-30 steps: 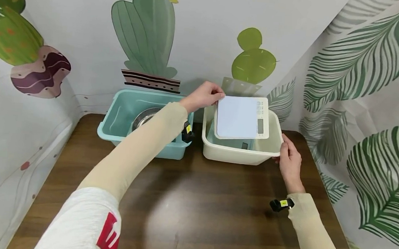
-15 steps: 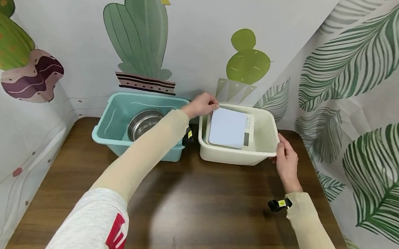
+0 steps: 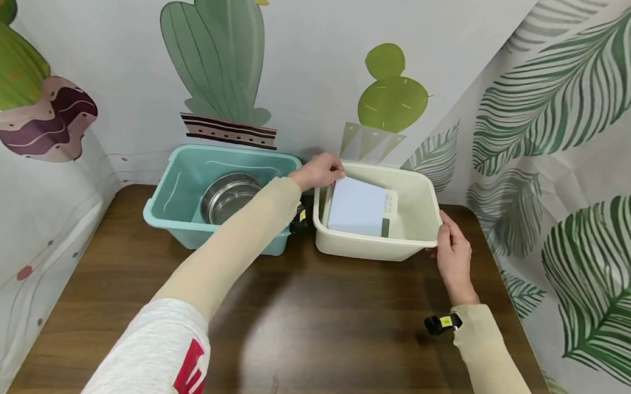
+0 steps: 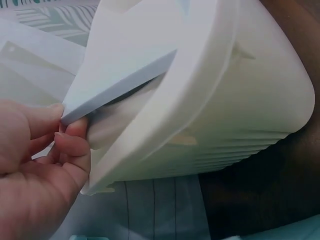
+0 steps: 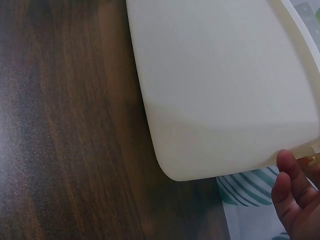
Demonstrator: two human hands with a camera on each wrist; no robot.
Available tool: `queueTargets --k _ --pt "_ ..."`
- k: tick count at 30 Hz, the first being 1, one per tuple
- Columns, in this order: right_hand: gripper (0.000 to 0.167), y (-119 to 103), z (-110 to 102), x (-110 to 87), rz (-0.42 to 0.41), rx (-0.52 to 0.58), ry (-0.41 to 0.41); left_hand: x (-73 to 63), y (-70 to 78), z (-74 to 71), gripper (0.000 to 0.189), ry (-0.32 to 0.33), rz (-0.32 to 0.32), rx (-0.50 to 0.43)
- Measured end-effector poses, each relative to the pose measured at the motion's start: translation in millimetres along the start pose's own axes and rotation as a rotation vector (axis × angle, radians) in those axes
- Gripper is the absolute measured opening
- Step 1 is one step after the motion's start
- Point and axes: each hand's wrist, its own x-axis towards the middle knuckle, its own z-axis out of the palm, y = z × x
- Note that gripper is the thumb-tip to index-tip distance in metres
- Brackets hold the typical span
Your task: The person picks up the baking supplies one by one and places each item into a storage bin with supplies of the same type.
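A white kitchen scale (image 3: pixel 357 207) with a small display lies tilted inside the cream plastic bin (image 3: pixel 369 248). At the bin's back left corner, my left hand (image 3: pixel 320 171) pinches the scale's corner between thumb and fingers. The left wrist view shows the edge of the scale (image 4: pixel 120 90) between those fingertips, just over the bin's rim. On the far side, my right hand (image 3: pixel 455 255) grips the right end of the bin's rim. Its fingers (image 5: pixel 287 165) curl under that rim in the right wrist view. The scale's lower side is hidden by the bin's front wall.
A teal bin (image 3: pixel 181 227) stands to the left, with a round stainless steel bowl (image 3: pixel 230 198) in it, partly behind my left forearm. Both bins are at the back of the brown wooden table (image 3: pixel 339 333), against a patterned wall cloth (image 3: pixel 314 56).
The scale has come down from above the rim into the cream bin, tilting as it sank. My left hand moved down with it; my right hand stayed on the rim.
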Motion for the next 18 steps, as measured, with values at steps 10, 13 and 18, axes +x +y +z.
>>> queueTargets --k 10,13,18 --pt "0.042 -3 0 -1.7 -0.022 0.009 0.022 -0.2 8.5 1.9 0.03 -0.038 -0.002 0.191" --pt "0.042 -1 0 -1.3 -0.02 0.01 0.029 -1.2 12.4 -0.1 0.033 -0.084 0.0 0.228" --pt "0.043 -1 1 -0.8 -0.016 0.015 0.028 -1.4 16.7 -2.8 0.024 -0.128 -0.034 0.245"
